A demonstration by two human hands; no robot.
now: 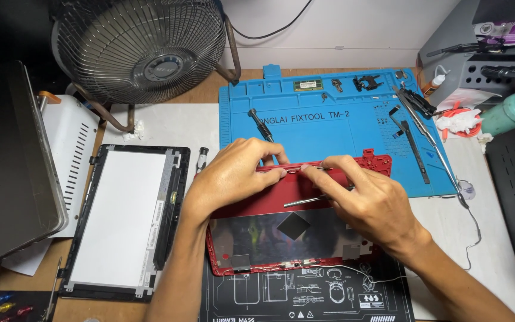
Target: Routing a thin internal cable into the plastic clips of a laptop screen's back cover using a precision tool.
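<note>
A red laptop lid shell [281, 235] lies open-side up in front of me, its inside lined with silver foil and a black square patch. My left hand [233, 176] pinches the far red edge of the shell with its fingertips. My right hand [362, 200] holds a thin metal tool [305, 201] against that same edge, its fingertips meeting those of the left hand near a small metal part.
A blue repair mat [329, 119] behind holds a screwdriver [260, 124], small parts and tweezers. A loose screen panel [120, 220] lies left, beside a closed grey laptop [7, 167]. A fan [141, 48] stands at the back. A black mat [305, 298] is nearest me.
</note>
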